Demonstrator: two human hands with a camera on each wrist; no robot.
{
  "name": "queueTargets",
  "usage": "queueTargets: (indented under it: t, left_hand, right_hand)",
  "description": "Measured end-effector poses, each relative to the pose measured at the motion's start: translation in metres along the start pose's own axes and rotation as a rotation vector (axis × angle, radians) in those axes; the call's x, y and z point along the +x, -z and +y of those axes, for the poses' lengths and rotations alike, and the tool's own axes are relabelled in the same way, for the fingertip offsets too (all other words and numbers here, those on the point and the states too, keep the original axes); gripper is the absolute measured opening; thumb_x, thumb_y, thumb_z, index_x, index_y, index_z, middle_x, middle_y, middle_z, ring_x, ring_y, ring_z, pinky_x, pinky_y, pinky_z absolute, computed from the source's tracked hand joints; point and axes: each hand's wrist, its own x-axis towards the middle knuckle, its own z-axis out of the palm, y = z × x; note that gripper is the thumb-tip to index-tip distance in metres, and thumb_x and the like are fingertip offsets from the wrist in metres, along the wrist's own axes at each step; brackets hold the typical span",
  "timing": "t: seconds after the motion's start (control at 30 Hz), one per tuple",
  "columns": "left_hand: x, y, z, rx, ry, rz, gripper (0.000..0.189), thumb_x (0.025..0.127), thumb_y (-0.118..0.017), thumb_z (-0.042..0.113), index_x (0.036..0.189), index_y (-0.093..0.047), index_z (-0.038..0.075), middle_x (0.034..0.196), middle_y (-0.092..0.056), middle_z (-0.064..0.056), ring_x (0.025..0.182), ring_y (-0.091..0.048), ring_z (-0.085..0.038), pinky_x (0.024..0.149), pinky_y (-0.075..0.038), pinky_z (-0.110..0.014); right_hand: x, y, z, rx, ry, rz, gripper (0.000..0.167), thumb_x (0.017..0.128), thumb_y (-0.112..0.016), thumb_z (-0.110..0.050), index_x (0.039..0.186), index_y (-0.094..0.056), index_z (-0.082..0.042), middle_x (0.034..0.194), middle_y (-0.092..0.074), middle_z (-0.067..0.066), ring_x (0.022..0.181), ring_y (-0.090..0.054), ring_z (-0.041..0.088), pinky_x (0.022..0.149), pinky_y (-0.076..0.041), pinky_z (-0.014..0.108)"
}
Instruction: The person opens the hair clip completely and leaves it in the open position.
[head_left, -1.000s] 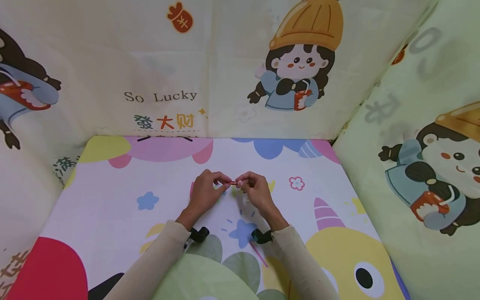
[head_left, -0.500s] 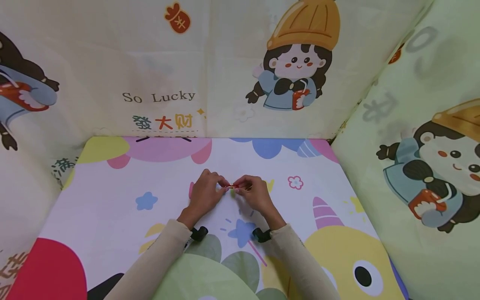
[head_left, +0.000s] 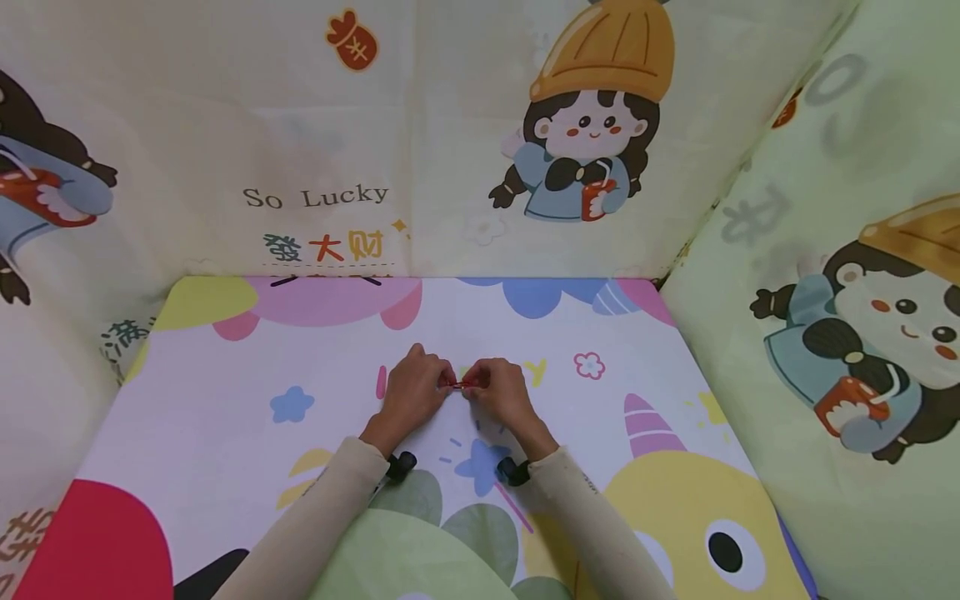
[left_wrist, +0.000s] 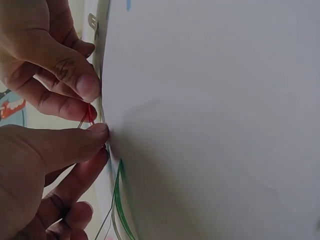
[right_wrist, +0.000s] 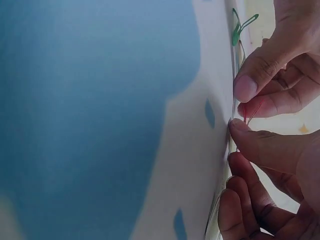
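Observation:
My left hand [head_left: 415, 385] and right hand [head_left: 501, 390] meet over the middle of the mat, fingertips almost together. Between them runs a red paper clip [left_wrist: 90, 114], its thin wire loops partly hidden by the fingers. Thumb and forefinger of each hand pinch at it from opposite sides. A green paper clip [right_wrist: 237, 32] sticks out on the far side of the left hand. In the left wrist view the same green clip [left_wrist: 119, 195] appears large, close below the left fingers. Beyond the right hand a small pale looped thing [left_wrist: 92, 21] shows.
The mat [head_left: 225, 433] is printed with cartoon shapes and covers the table. Pale printed cloth walls stand at the back [head_left: 450, 167], left [head_left: 45, 375] and right [head_left: 720, 292]. Black camera mounts [head_left: 401, 465] sit at both wrists.
Both hands have come slightly lower and closer to the person, with the red paper clip still pinched between them. The fingertips have drawn nearer together, and the head view has shifted slightly.

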Motion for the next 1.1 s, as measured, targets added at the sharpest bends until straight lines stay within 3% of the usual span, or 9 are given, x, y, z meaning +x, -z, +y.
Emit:
queueTargets:
  t: [0.3, 0.6, 0.9, 1.1]
  left_hand:
    - [0.002, 0.0, -0.001, -0.001, 0.01, -0.018, 0.01, 0.084, -0.09, 0.013, 0.092, -0.086, 0.017, 0.082, -0.074, -0.001, 0.085, -0.049, -0.017, 0.067, -0.045, -0.03]
    - [0.005, 0.004, -0.002, -0.047, 0.011, -0.035, 0.022, 0.082, -0.092, 0.021, 0.103, -0.084, 0.016, 0.088, -0.076, -0.001, 0.088, -0.051, -0.018, 0.07, -0.047, -0.03]
    - [0.023, 0.006, 0.013, -0.141, 0.035, -0.063, 0.023, 0.086, -0.09, 0.026, 0.107, -0.083, 0.019, 0.09, -0.077, 0.003, 0.093, -0.053, -0.017, 0.071, -0.05, -0.03]
    - [0.039, 0.003, 0.026, -0.144, 0.053, -0.096, 0.019, 0.089, -0.086, 0.025, 0.107, -0.083, 0.018, 0.088, -0.077, 0.005, 0.094, -0.053, -0.017, 0.073, -0.049, -0.031]
  right_hand:
    - [0.002, -0.002, -0.001, -0.033, -0.003, -0.001, 0.01, 0.083, -0.09, -0.008, 0.089, -0.083, -0.013, 0.08, -0.078, 0.0, 0.078, -0.067, 0.014, 0.077, -0.054, 0.034]
    - [0.003, 0.007, 0.007, 0.042, -0.024, 0.017, 0.014, 0.085, -0.089, -0.006, 0.095, -0.082, -0.012, 0.082, -0.077, 0.001, 0.075, -0.067, 0.012, 0.074, -0.056, 0.032]
    - [0.005, 0.032, 0.024, 0.057, -0.053, 0.121, 0.014, 0.088, -0.085, -0.005, 0.099, -0.083, -0.012, 0.081, -0.075, 0.002, 0.077, -0.068, 0.016, 0.075, -0.054, 0.033]
    - [0.007, 0.047, 0.036, 0.052, -0.088, 0.185, 0.012, 0.09, -0.082, -0.005, 0.101, -0.082, -0.011, 0.084, -0.074, 0.005, 0.08, -0.069, 0.021, 0.076, -0.054, 0.034]
